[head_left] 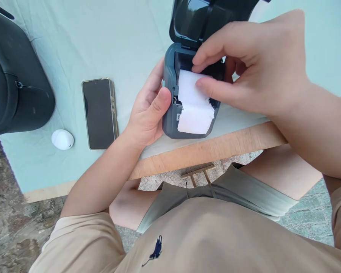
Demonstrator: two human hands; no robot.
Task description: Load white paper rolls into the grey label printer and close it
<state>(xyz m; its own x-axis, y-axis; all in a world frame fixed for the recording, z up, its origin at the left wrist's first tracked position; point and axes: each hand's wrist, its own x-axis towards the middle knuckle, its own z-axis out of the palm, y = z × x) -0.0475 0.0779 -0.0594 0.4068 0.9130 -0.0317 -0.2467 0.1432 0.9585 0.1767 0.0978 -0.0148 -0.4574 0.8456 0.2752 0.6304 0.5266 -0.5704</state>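
Printer (pixel 172 123) sits at 1 o'clock over the desk (pixel 204 146), its raised lid (pixel 187 24) cut off at 12. Our left hand (pixel 150 104) grips it from 9 o'clock, most fingers hidden. Our right hand (pixel 261 64), thumb and fingertips narrowly parted, obscures its 3 o'clock side; we can't tell whether it touches the paper (pixel 196 112).
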